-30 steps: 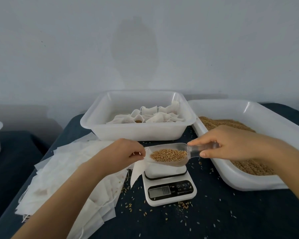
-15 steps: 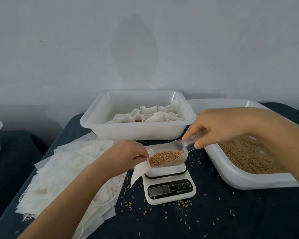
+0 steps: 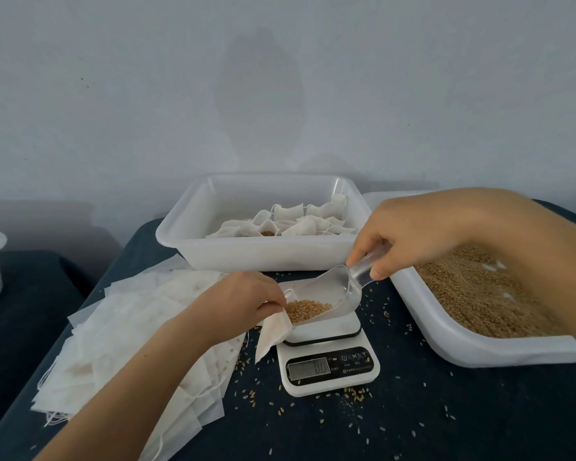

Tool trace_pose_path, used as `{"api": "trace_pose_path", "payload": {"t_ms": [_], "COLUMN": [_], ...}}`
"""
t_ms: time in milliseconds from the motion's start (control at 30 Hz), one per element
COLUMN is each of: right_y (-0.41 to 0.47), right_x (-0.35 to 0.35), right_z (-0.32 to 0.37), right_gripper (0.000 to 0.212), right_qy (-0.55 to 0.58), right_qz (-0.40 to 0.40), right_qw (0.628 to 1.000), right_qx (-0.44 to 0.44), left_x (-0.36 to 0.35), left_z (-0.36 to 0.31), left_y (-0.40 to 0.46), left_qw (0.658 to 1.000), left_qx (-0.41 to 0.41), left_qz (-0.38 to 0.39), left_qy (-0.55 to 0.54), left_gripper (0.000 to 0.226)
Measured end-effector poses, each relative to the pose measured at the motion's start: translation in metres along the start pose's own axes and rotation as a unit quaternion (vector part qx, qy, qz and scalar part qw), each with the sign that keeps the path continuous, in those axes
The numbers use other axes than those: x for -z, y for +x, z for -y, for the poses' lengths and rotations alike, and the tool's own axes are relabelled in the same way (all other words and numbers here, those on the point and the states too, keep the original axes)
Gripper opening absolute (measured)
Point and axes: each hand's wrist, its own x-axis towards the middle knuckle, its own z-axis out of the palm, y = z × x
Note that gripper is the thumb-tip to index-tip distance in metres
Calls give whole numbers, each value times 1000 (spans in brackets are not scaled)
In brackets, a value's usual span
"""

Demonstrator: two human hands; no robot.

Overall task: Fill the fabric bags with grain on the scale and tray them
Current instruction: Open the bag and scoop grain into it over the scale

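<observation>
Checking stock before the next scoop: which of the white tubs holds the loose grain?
The tub at the right, under the right hand's arm. The middle tub holds filled bags instead.

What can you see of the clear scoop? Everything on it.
The scoop looks like clear, glossy plastic: a rounded bowl with a short stubby handle. The right hand pinches the handle, raised up and to the right, so the scoop tilts mouth-down to the left. A heap of tan grain sits at the low mouth end; the upper bowl is bare. The mouth meets the white fabric bag held open by the left hand, just above the scale platform. Whether it touches the platform cannot be told.
</observation>
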Motion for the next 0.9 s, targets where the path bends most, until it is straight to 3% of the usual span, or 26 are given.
{"api": "trace_pose_path", "payload": {"t_ms": [300,567,767,900], "right_y": [2,2,-6,-22], "right_x": [-3,-52,-83,-90], "right_z": [-2,-41,-62,-75], "right_gripper": [33,37,39,41], "right_qy": [3,134,256,348], "right_qz": [0,-48,-143,-227], "right_qw": [1000,990,956,909], "right_qx": [8,20,21,-23], "left_x": [-1,3,8,14], "left_z": [0,8,12,6], "left_y": [-3,-12,-12,-2], "left_qw": [1000,997,991,989], "left_qx": [1,13,53,68], "left_qz": [-16,-60,-100,-114], "left_qy": [-7,-38,-65,-60], "left_gripper": [16,11,8,8]}}
